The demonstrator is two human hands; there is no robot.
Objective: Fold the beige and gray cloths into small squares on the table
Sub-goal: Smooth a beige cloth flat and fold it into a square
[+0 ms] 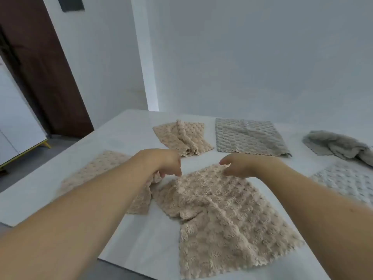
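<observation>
A fluffy beige cloth lies rumpled and spread in the middle of the white table. My right hand pinches its far edge. My left hand hovers over the cloth's far left corner with its fingers curled down; whether it holds fabric is hidden. A second beige cloth lies flat under my left forearm. A third beige cloth lies wrinkled further back. A gray cloth lies flat at the back, a crumpled gray one at the right, and a pale gray one near the right edge.
The table's far edge meets a white wall. A dark brown door and a white cabinet stand to the left, beyond the table's left edge. Bare tabletop shows at the near left and between the cloths.
</observation>
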